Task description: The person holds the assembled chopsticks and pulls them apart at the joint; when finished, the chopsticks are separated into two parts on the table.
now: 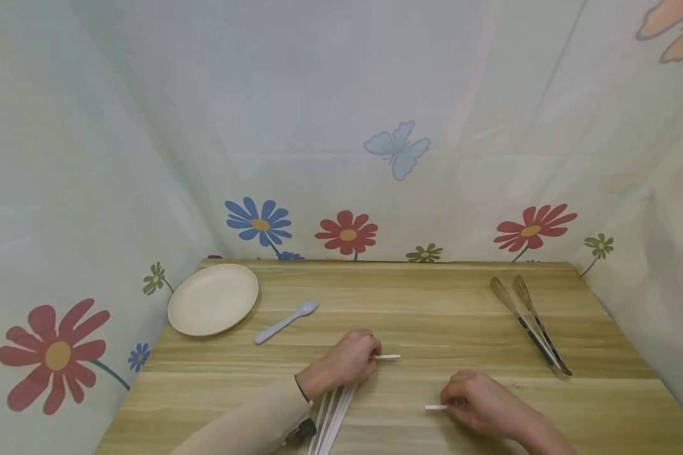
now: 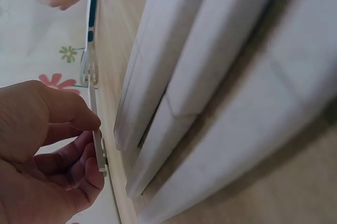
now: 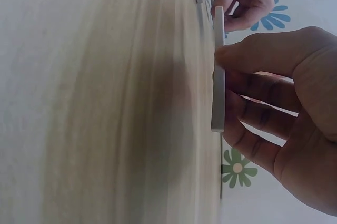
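Note:
Just above the wooden table, my left hand (image 1: 350,357) pinches a short white stick (image 1: 388,357) between thumb and fingers, its end pointing right. In the left wrist view that stick (image 2: 98,153) looks thin and flat-sided. My right hand (image 1: 475,403), lower and to the right, pinches another short white stick (image 1: 435,407) whose end points left. The right wrist view shows this stick (image 3: 218,97) as straight and square-edged. The two sticks are apart. Several long white sticks (image 1: 337,420) lie side by side under my left wrist, their near ends cut off by the frame.
A cream plate (image 1: 213,300) sits at the table's back left corner. Right of it lies a pale blue spoon (image 1: 284,322). Metal tongs (image 1: 532,328) with dark grips lie at the right. Flower-printed cloth walls (image 1: 341,126) enclose the table (image 1: 410,297) at the back and sides.

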Demonstrator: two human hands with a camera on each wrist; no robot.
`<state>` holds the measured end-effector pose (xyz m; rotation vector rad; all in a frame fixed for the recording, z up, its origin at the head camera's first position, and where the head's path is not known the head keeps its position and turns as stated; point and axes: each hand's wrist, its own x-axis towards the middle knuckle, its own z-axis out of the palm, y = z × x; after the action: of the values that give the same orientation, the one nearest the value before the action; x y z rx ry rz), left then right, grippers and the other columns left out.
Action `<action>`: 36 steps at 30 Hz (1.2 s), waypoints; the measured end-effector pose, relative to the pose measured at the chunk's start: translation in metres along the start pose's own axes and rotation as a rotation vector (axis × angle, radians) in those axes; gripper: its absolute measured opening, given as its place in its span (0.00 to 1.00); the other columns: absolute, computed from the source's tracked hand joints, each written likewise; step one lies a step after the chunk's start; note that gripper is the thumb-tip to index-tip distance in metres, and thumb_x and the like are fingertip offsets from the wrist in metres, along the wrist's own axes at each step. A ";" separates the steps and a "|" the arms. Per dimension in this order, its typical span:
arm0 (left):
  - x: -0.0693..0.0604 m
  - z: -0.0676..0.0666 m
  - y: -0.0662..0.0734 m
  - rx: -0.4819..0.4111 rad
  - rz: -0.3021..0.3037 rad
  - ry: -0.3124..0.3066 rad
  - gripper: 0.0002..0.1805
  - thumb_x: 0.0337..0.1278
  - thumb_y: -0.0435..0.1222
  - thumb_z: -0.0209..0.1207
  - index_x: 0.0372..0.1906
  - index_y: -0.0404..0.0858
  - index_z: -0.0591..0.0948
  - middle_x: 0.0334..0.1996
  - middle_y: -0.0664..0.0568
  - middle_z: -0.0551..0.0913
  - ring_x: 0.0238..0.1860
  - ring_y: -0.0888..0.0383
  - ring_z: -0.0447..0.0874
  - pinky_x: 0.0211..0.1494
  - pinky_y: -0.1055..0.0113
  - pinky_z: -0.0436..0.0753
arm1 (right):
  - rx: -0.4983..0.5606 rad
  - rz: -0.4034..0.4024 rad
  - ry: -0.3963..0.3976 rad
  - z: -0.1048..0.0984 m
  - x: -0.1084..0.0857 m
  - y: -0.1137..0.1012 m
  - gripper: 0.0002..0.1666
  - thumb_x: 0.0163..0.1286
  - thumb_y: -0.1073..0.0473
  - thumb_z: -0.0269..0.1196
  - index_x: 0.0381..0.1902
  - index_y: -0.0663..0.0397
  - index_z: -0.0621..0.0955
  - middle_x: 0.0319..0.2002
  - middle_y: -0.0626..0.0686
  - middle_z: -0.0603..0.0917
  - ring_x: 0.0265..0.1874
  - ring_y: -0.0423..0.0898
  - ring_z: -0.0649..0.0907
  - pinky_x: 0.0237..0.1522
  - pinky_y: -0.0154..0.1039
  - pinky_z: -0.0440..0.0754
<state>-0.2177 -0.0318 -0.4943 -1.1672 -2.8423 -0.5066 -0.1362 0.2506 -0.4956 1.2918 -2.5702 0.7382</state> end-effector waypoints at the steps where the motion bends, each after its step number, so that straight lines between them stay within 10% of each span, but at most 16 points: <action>1: 0.001 0.001 0.000 0.001 0.002 0.000 0.08 0.47 0.29 0.64 0.35 0.40 0.87 0.29 0.55 0.83 0.31 0.66 0.77 0.34 0.78 0.76 | -0.001 -0.002 -0.005 0.000 0.000 0.000 0.14 0.49 0.67 0.72 0.30 0.42 0.85 0.29 0.37 0.83 0.30 0.30 0.79 0.32 0.23 0.74; 36: 0.011 0.012 0.001 -0.051 -0.022 -0.049 0.08 0.52 0.27 0.63 0.35 0.41 0.87 0.32 0.55 0.86 0.33 0.67 0.80 0.37 0.77 0.79 | 0.015 0.023 -0.118 0.005 -0.002 -0.002 0.10 0.52 0.65 0.71 0.28 0.42 0.84 0.27 0.34 0.79 0.28 0.26 0.74 0.28 0.20 0.71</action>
<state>-0.2234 -0.0201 -0.5042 -1.1738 -2.9030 -0.5622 -0.1331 0.2483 -0.5004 1.3514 -2.6805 0.7065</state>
